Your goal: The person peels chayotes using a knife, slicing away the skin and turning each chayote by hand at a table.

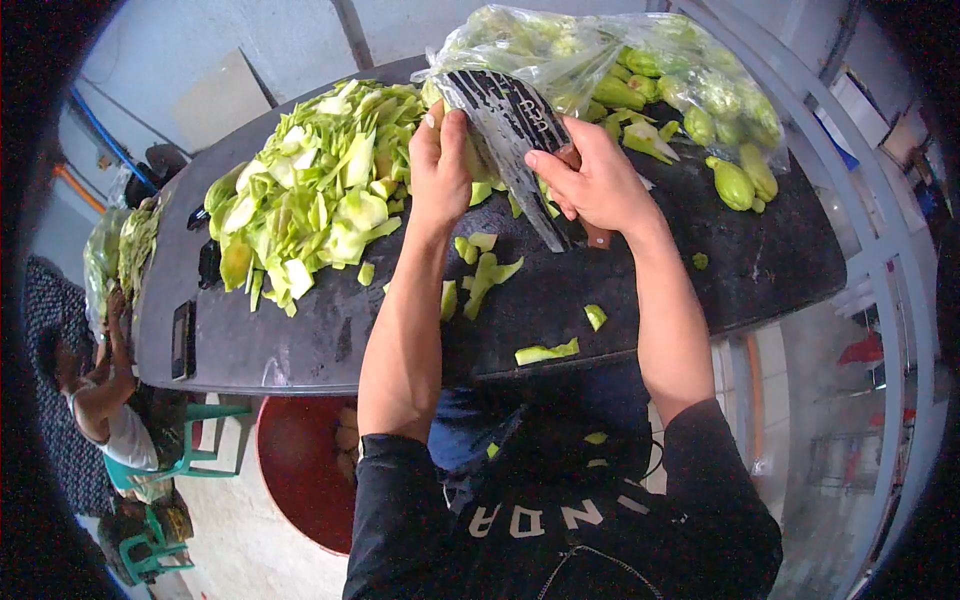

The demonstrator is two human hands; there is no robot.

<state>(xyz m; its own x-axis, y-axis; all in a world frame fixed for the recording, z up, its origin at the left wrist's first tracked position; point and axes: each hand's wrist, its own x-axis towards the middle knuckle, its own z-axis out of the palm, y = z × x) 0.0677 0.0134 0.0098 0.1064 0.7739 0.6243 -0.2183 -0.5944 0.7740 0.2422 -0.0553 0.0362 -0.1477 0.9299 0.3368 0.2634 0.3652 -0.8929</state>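
Hands (pixel 520 175) w/ big worn cleaver (pixel 515 140)

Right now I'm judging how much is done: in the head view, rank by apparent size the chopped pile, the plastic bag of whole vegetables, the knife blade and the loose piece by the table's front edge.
1. Chopped pile
2. Plastic bag, looks only slightly smaller than the pile and lies farther off, so unsure
3. Knife blade
4. Loose piece
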